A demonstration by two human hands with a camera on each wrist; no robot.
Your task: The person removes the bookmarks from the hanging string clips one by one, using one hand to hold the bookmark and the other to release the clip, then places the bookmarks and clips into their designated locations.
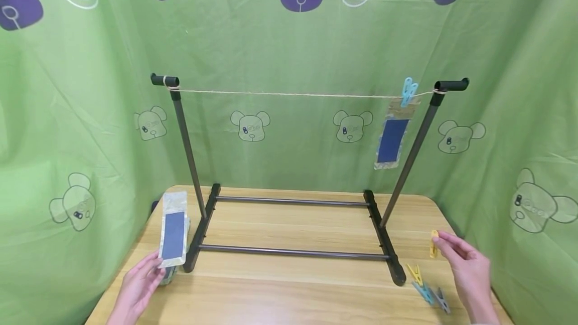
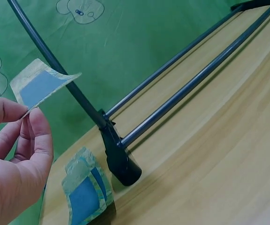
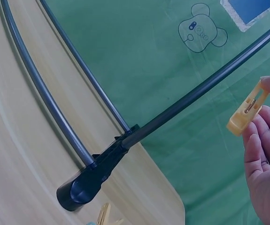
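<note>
My left hand (image 1: 137, 285) pinches the lower edge of a paper strip with a blue panel and pale patterned border (image 1: 173, 234). In the left wrist view the strip (image 2: 43, 84) bends away from the fingertips. Beneath it, more such strips (image 2: 84, 199) lie on the table by the rack's left foot. Between thumb and fingers, my right hand (image 1: 467, 265) holds a yellow clothespin (image 3: 247, 108), raised beside the rack's right post. Several loose clothespins (image 1: 423, 292), yellow, blue and grey, lie just left of that hand.
A black rack (image 1: 293, 252) stands on the wooden table (image 1: 280, 290), a string (image 1: 280, 94) tied between its post tops. Near the right end, a light blue clothespin (image 1: 409, 92) clips a similar strip (image 1: 393, 139) to the string. Green printed curtain (image 1: 289, 159) surrounds the table's back and sides.
</note>
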